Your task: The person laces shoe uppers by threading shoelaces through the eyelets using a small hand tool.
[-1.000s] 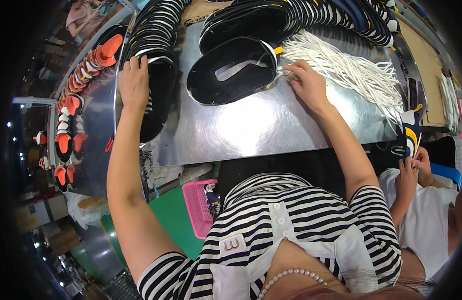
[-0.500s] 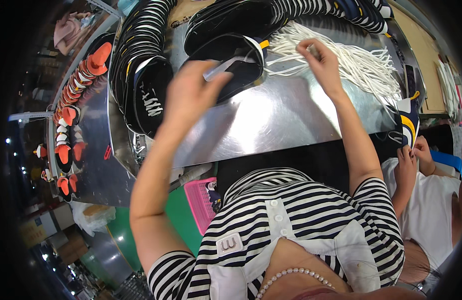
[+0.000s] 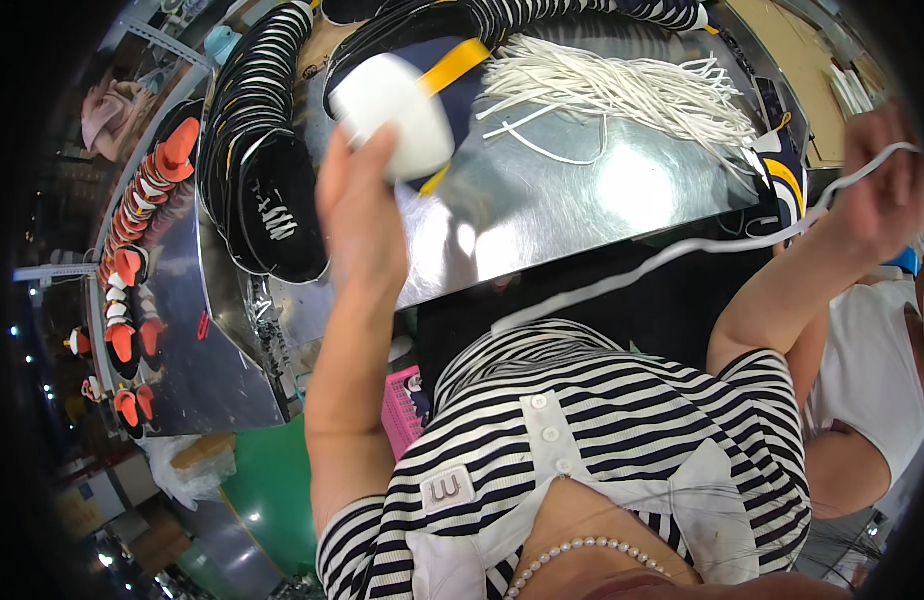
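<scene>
A navy shoe upper [image 3: 450, 95] with a large white rounded panel and a yellow tab is raised over the metal table's near left part. My left hand [image 3: 367, 195] is closed on it by the white panel. Far out to the right, my right hand [image 3: 882, 195] is smeared by motion, its fingers bent around a white shoelace [image 3: 672, 255]. That lace trails leftward in the air, past the table's front edge, to just above my striped shirt. A heap of white laces [image 3: 612, 95] lies on the table between the hands.
Nested dark shoe uppers [image 3: 257, 110] curve along the table's left side, and more line its back. A lower metal surface at left bears a row of orange-and-white shoe parts [image 3: 142, 210]. A co-worker in white [image 3: 867, 370] sits close at right. A pink basket [image 3: 402, 405] stands below.
My right hand has swung far right from the lace heap, drawing one lace out. Under my left hand the upper has turned, bringing its white panel up. The pale strip near that hand no longer shows.
</scene>
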Demonstrator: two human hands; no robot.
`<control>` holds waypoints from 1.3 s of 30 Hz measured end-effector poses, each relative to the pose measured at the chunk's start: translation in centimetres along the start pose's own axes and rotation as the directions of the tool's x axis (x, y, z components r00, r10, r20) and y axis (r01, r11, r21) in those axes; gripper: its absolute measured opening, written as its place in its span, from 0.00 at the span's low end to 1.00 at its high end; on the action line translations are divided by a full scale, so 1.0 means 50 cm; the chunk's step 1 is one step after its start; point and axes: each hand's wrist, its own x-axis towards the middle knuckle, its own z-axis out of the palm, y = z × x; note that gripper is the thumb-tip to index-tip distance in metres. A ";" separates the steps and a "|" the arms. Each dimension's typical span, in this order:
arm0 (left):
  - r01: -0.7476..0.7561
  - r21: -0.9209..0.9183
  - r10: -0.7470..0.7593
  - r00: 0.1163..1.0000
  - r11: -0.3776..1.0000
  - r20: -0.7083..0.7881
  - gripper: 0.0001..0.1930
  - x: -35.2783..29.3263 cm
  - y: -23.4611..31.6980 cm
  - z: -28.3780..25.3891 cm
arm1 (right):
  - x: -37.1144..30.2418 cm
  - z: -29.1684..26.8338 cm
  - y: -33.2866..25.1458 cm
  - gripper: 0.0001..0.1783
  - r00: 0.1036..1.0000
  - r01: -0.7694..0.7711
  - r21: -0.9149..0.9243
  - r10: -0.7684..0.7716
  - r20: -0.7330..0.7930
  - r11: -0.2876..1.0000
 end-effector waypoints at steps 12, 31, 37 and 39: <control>-0.056 0.832 0.321 0.935 0.553 -0.149 0.15 -0.121 -0.081 -0.287 | -0.251 0.049 0.524 0.05 0.608 -0.792 -0.300 0.642 -0.467 0.532; 0.755 0.312 -0.806 0.464 0.577 0.367 0.39 0.015 -0.138 -0.141 | -0.237 0.067 0.579 0.10 0.726 -0.688 -0.441 0.546 -0.419 0.576; 0.615 0.025 -0.597 0.754 0.788 0.274 0.25 -0.019 -0.152 -0.108 | -0.224 0.082 0.577 0.12 0.729 -0.680 -0.338 0.551 -0.406 0.651; 0.616 0.099 -0.619 0.745 0.781 0.249 0.27 -0.020 -0.138 -0.087 | -0.237 0.076 0.581 0.12 0.779 -0.592 -0.225 0.478 -0.407 0.773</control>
